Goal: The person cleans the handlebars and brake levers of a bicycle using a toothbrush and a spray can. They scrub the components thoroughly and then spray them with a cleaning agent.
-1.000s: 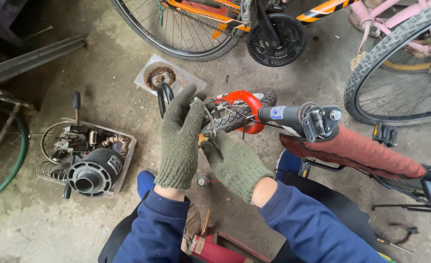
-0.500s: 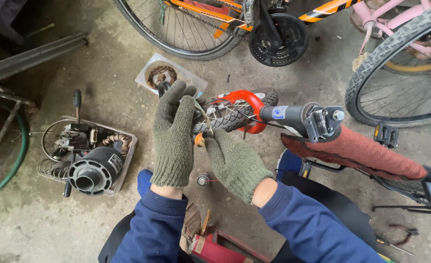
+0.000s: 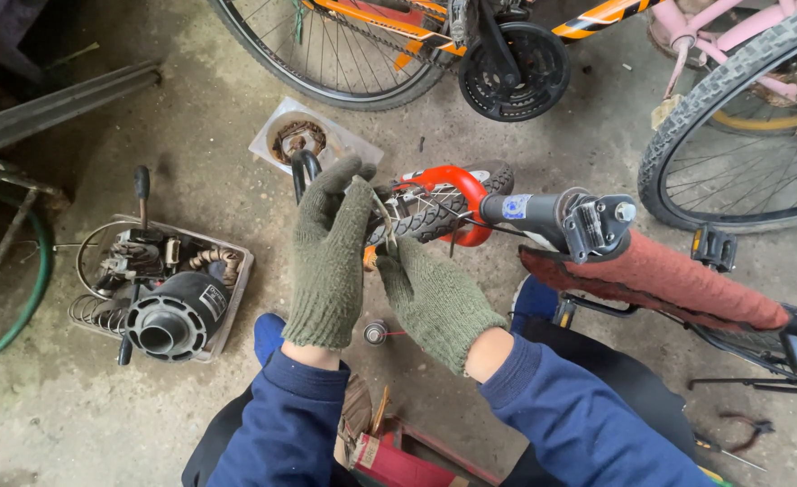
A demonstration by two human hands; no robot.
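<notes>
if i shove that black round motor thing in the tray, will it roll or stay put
The black motor housing looks like solid metal, so probably heavy for its size. It lies on its side and might roll, but the tray rim and packed coils would likely stop it.

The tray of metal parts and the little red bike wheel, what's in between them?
In the head view, the gloved left hand sits between the tray of metal parts and the small red wheel, over bare concrete.

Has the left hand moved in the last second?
Barely: the left hand stays at the small wheel, fingers edging slightly toward the square tray.
</notes>
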